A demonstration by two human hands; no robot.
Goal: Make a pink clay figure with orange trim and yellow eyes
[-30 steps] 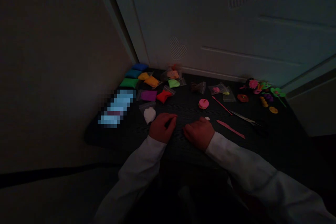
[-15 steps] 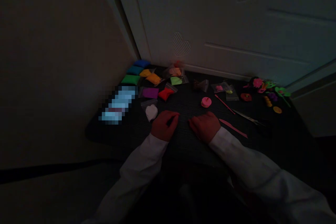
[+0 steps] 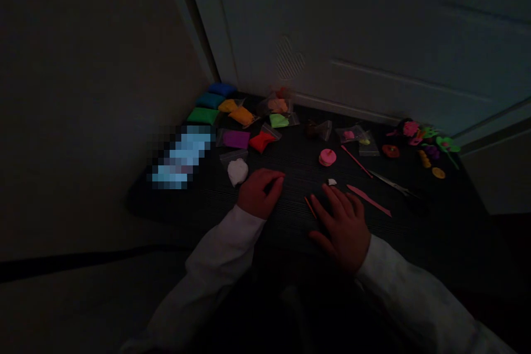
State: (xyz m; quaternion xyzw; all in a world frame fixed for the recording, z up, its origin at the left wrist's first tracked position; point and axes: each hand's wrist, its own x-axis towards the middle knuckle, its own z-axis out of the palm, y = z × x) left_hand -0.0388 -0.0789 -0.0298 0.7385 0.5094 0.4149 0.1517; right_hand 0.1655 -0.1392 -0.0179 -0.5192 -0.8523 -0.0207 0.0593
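Note:
My left hand (image 3: 260, 192) is closed in a pinch above the dark table (image 3: 290, 232), thumb and forefinger together; anything between the tips is too small and dark to make out. My right hand (image 3: 346, 227) lies open, palm down, fingers spread. Beside its forefinger is a thin orange stick (image 3: 310, 207). Just beyond its fingertips sits a small white piece (image 3: 332, 182). Farther back stands a round pink clay-like piece (image 3: 327, 157) with a small darker bit on top. A lump of white clay (image 3: 238, 172) on a clear bag lies left of my left hand.
Bags of coloured clay, among them purple (image 3: 236, 140) and red (image 3: 262, 141), lie at the back left near a blurred bright screen (image 3: 182, 157). To the right are a pink knife-like tool (image 3: 369, 200), a pink stick (image 3: 357, 161), scissors (image 3: 390, 181) and small coloured figures (image 3: 447, 145).
My right hand has opened from a closed pose and shifted right and towards me. The orange stick and white piece now show on the table. My left hand stays pinched.

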